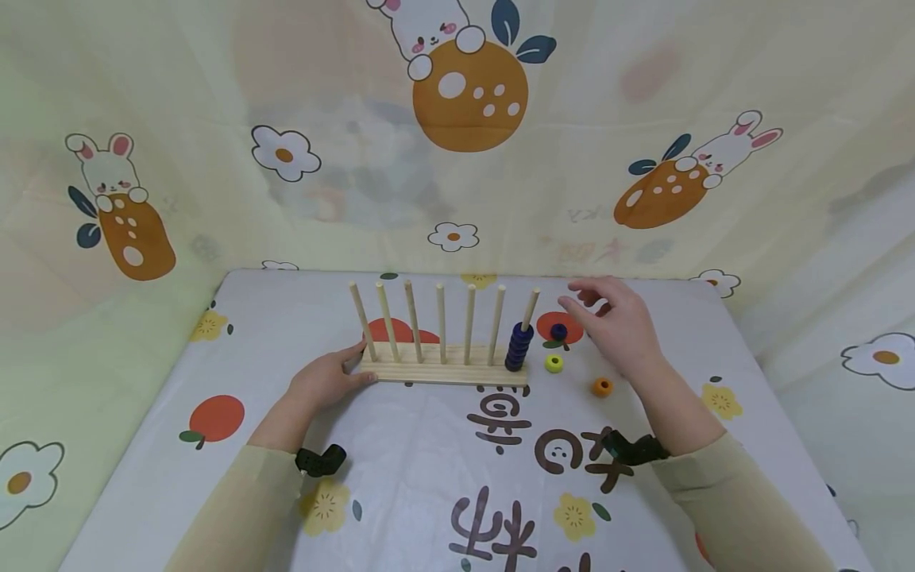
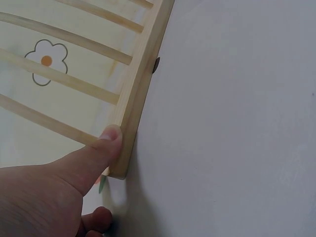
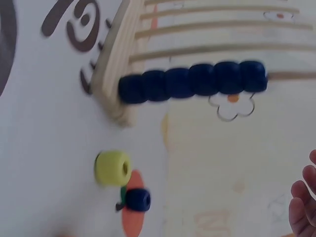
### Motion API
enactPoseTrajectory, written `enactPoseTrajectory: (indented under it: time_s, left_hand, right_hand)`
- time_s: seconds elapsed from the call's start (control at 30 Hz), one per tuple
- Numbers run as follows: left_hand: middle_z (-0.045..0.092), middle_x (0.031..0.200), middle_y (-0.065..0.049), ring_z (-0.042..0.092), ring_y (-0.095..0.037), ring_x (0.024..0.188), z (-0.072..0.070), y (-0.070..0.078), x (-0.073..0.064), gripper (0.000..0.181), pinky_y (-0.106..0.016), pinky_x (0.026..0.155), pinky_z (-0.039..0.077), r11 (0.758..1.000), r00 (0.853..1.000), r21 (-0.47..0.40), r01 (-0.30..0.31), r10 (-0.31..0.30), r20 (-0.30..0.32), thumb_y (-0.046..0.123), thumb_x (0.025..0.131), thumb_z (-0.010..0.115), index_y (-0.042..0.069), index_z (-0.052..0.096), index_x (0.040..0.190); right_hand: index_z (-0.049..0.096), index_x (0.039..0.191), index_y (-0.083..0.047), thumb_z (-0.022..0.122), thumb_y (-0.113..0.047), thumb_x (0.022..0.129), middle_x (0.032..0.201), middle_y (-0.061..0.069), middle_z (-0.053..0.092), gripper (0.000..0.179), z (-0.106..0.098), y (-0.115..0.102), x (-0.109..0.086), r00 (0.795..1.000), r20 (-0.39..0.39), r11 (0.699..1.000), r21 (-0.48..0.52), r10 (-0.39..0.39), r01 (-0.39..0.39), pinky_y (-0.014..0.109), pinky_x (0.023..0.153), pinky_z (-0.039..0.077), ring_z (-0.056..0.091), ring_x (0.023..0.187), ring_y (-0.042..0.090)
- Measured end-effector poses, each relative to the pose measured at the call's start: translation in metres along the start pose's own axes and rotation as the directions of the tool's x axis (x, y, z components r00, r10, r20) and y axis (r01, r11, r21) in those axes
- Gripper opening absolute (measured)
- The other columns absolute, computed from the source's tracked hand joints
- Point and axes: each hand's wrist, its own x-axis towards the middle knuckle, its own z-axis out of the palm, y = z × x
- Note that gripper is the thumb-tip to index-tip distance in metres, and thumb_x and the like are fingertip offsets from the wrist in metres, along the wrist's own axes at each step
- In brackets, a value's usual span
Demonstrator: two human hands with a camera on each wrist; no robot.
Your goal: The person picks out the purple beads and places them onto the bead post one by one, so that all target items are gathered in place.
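A wooden peg stand [image 1: 436, 372] with several upright pegs rests on the table. My left hand [image 1: 325, 381] grips its left end; in the left wrist view the thumb [image 2: 109, 140] presses on the base's corner. Dark blue beads [image 1: 519, 347] are stacked on the rightmost peg, while the other pegs are bare. To the right of the stand, my right hand [image 1: 622, 322] is raised with loosely bent fingers and nothing between them. Near it on the tabletop lie a loose dark blue bead [image 1: 558, 331], a yellow-green bead [image 1: 554, 363] and an orange bead [image 1: 602, 387].
A white cloth [image 1: 400, 477] printed with fruit, flowers and lettering covers the table. Behind and at both sides hangs a pale curtain [image 1: 343, 238] with rabbit prints. Dark wrist straps [image 1: 322, 461] sit at both cuffs.
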Motion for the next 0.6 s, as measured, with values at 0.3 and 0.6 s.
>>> enactPoseTrajectory:
  time_s: [0.3,0.6]
  left_hand:
    - [0.049,0.145,-0.023,0.045,-0.042,0.133,0.001,0.0,-0.001,0.079,-0.059,0.104,0.038,1.0,1.0,-0.012,0.003,-0.003,0.005,0.054,0.091,0.066,0.026,0.031,0.157]
    - [0.047,0.147,-0.023,0.042,-0.042,0.136,0.0,0.0,-0.001,0.08,-0.059,0.106,0.037,1.0,1.0,-0.007,0.0,0.0,0.0,0.054,0.091,0.065,0.025,0.031,0.157]
  right_hand:
    - [0.066,0.123,-0.011,0.062,-0.05,0.095,0.108,0.009,0.06,0.049,-0.005,0.03,0.003,0.994,0.048,0.994,-0.058,0.096,-0.093,0.036,0.078,0.049,0.054,0.099,0.027]
    - [0.062,0.13,-0.009,0.06,-0.049,0.096,0.113,0.013,0.057,0.052,-0.007,0.062,0.01,0.969,0.16,0.98,-0.107,0.186,-0.171,0.034,0.072,0.051,0.051,0.103,0.03]
